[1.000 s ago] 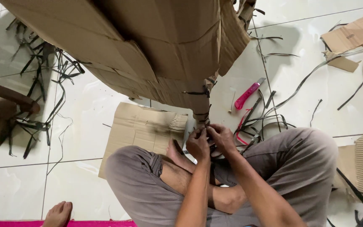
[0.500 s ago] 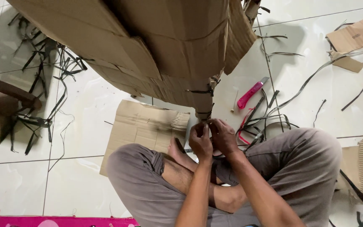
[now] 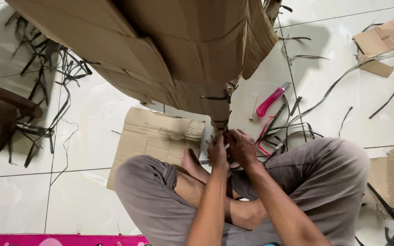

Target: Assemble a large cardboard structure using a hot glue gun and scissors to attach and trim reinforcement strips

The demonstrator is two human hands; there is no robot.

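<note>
On a glossy white tiled floor (image 3: 92, 118), the person sat cross-legged. The left hand (image 3: 217, 152) and right hand (image 3: 241, 146) were pressed together, fingers pinched on a dark plastic strap (image 3: 225, 122) at the lowest corner of a large brown cardboard-wrapped bundle (image 3: 178, 50) just above them. A flat cardboard sheet (image 3: 156, 136) lay left of them; a pink utility knife (image 3: 272, 99) lay up to the right amid loose dark strap offcuts (image 3: 37, 91).

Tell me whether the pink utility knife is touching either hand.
Apart. The head view shows the pink utility knife lying on the floor tiles beyond the left hand and right hand, bare tile between.
</note>
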